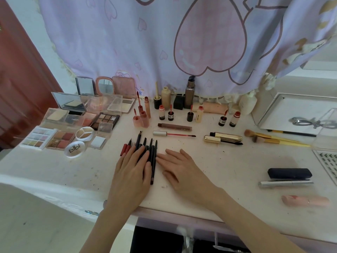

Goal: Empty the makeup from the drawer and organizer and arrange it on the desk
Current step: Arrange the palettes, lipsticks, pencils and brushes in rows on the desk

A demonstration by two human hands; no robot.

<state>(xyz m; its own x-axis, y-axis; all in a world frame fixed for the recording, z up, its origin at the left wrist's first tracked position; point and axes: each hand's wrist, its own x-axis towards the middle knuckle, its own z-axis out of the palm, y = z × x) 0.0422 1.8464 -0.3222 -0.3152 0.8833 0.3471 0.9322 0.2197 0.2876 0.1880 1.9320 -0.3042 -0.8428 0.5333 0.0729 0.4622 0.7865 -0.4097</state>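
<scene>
- Left hand point(134, 168) flat, palm down, fingers straight and slightly spread, resting on a row of slim pencils point(148, 152).
- Right hand point(179, 167) flat on the desk point(228, 165), fingers straight and loosely together, tips just beside the rightmost pencil; holding nothing.
- Pencils: thin, matte, mostly black barrels, two red ones point(125, 148) beyond the left little finger. Lying side by side, touching; long axes running away from the body, pointed tips past the left fingertips, toward the curtain point(145, 42).
- Longest pencil point(154, 165) lying between the two hands, blunt end nearest the body.
- Desk surface pale, smudged, speckled with dark flecks.
- Past the right fingertips: gold, glossy mascara tubes point(224, 138), long axes crosswise; a lip-gloss wand point(173, 134) likewise crosswise.
- Past the left fingertips and outward: flat rectangular palettes point(105, 120) with clear lids, a round transparent lid point(75, 149).
- Farther back: small upright bottles point(199, 115), cylindrical.
</scene>
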